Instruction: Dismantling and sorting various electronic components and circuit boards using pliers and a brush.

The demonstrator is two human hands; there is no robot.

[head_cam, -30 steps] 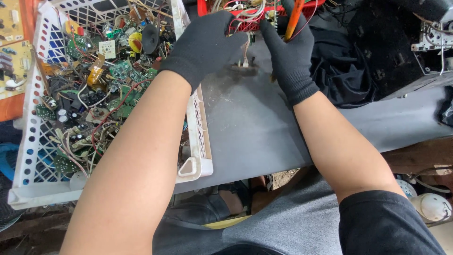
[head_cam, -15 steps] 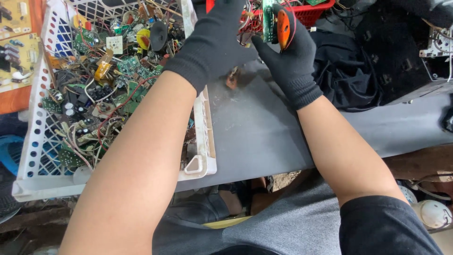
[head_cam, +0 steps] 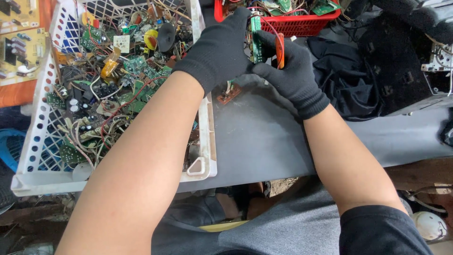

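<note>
Both gloved hands pinch the green circuit board [head_cam: 256, 40], right hand [head_cam: 288, 71] fingers also gripping an orange-handled tool [head_cam: 280, 49]; left hand [head_cam: 219, 49] should brace firmly above the grey bench [head_cam: 264, 137]

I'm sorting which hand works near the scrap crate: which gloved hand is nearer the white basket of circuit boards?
Left. The left hand is just right of the white basket, close to its rim, gripping a green circuit board. The right hand is farther right, over the grey table.

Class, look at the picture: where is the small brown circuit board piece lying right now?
In the head view, the brown board piece lies on the grey table just below the gloved left hand, right of the white basket.
</note>
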